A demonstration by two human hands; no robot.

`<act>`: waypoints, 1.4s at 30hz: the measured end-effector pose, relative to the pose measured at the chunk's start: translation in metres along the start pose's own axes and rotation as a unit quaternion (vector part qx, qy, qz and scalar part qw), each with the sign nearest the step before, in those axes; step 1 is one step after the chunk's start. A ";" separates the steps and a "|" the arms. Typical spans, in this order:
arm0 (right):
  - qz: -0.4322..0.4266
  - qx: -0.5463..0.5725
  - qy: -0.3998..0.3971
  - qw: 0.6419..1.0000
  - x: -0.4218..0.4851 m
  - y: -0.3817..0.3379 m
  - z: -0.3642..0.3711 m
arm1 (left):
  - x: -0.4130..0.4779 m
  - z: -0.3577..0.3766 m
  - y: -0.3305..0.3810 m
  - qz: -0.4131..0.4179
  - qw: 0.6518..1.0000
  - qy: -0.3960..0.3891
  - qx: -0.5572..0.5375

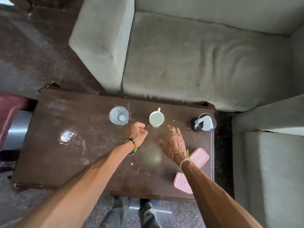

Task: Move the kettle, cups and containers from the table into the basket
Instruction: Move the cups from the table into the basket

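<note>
White mug at 12 o'clock, probably ceramic, rigid, breakable: grip handle; left hand loosely curled, right hand spread, both empty.

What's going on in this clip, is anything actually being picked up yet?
Not yet. A person stands over a dark wooden table with both arms out. The left hand, loosely curled, and the right hand, fingers spread, flank a white mug without touching it. A clear glass, a dark kettle-like vessel and two pink lidded containers also sit on the table. No basket is in view.
</note>
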State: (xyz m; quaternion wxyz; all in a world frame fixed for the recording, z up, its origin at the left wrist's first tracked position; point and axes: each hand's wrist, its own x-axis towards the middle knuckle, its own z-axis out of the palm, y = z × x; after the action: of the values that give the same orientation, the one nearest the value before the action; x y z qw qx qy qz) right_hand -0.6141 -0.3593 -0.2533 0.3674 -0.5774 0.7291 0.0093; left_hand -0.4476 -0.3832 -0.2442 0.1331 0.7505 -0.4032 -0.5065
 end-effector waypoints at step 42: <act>-0.290 -0.007 0.060 0.955 -0.164 -0.250 -0.106 | -0.218 -0.233 0.051 0.147 0.968 0.160 -0.128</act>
State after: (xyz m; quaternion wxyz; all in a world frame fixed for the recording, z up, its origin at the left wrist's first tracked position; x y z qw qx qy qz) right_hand -0.4474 -0.3521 0.0161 0.3059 -0.7664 0.5505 -0.1268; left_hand -0.3050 -0.3036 0.0342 0.3642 0.7310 -0.4142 -0.4018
